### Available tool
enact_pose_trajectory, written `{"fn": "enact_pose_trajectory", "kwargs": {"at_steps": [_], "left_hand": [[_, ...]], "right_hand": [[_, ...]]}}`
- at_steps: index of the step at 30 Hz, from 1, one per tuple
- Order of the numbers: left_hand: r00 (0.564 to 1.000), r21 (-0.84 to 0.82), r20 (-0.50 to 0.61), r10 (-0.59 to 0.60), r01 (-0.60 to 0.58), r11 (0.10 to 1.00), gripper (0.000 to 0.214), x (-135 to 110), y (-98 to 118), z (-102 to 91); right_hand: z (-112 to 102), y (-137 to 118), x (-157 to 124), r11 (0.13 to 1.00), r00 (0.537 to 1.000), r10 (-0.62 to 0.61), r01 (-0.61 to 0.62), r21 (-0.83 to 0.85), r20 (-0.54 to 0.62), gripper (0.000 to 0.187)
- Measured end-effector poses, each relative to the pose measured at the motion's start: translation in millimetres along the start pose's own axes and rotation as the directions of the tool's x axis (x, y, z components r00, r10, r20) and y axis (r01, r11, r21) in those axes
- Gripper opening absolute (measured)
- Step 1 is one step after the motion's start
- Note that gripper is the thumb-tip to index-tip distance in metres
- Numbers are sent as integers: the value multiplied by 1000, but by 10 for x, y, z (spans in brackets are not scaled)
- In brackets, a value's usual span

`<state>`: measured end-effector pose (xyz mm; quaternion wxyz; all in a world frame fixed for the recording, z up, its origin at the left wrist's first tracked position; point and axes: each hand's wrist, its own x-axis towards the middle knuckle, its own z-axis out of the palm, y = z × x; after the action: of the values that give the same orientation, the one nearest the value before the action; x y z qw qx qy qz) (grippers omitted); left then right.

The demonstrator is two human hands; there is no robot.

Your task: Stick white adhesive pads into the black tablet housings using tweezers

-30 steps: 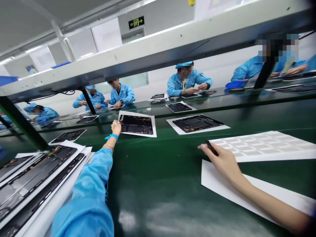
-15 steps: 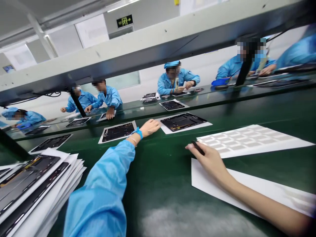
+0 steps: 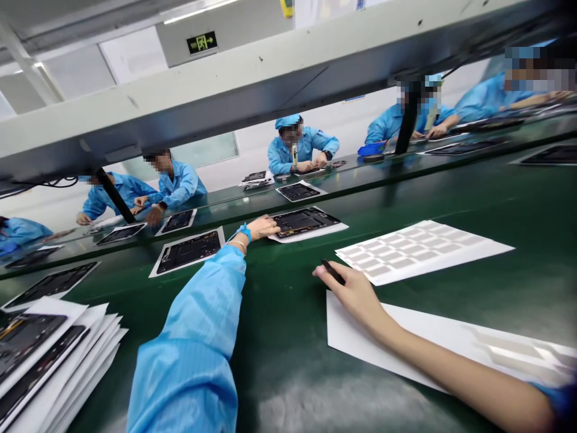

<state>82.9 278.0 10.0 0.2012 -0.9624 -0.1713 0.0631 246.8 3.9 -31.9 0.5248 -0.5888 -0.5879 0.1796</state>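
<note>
Across belt [image 3: 288, 349], left hand [image 3: 264, 227] outstretched (right hand [image 3: 356, 294] around tool [image 3: 332, 272])

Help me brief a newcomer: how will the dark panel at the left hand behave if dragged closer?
The panel looks flat, thin and rigid, so it should slide without flexing. It lies on a loose white sheet, so pulling only the sheet may slip it out. Exposed parts inside suggest it is fragile where the left hand touches.
</note>
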Motion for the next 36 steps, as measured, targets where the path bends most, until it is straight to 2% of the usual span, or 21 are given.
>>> {"fn": "enact_pose_trajectory", "kwargs": {"at_steps": [9, 14, 18, 21, 24, 26, 28, 30, 32, 33, 35, 36], "left_hand": [[1000, -87, 2, 2, -1, 996, 27, -432, -182, 114], [998, -95, -11, -58, 57, 994, 25, -407, -159, 189], [997, -64, -18, -75, 74, 995, 23, -443, -101, 132], [997, -42, -26, -70, 69, 997, 12, -655, 31, 7], [994, -23, -48, -97, 96, 995, 15, -960, 316, -201], [989, -13, -68, -133, 132, 991, 16, -1156, 591, -422], [985, -13, -83, -152, 152, 988, 17, -1316, 916, -730], [990, -28, -86, -115, 113, 993, 21, -1442, 1278, -1108], [999, -34, -40, -10, 9, 999, 27, -1576, 1662, -1490], [1000, -44, -28, 7, -8, 999, 28, -1664, 1856, -1650], [999, -84, -26, 20, -22, 996, 34, -1907, 2240, -1847], [998, -119, -57, 30, -36, 992, 35, -2061, 2428, -1867]], "right_hand": [[-2, 7, 13, 999, 999, 35, -35, 13, 17, 40], [1, -11, 8, 998, 998, 61, -61, 17, 23, 40], [-5, -53, 6, 1000, 999, 25, -25, 11, 20, 40], [-10, -62, 8, 1000, 1000, 0, 0, -6, 13, 40], [13, -18, 8, 1000, 1000, -13, 13, 14, 13, 37], [48, 14, 12, 997, 999, -29, 31, 69, -16, 35], [69, 3, 28, 990, 996, -53, 61, 124, -68, 35], [21, -82, 53, 988, 991, -69, 84, 130, -114, 36], [-143, -238, 72, 990, 984, -78, 96, 108, -160, 38], [-270, -332, 71, 990, 975, -88, 109, 93, -202, 39], [-592, -521, 19, 950, 919, -134, 226, 216, -372, 37], [-771, -604, -41, 928, 893, -133, 264, 261, -430, 38]]}}
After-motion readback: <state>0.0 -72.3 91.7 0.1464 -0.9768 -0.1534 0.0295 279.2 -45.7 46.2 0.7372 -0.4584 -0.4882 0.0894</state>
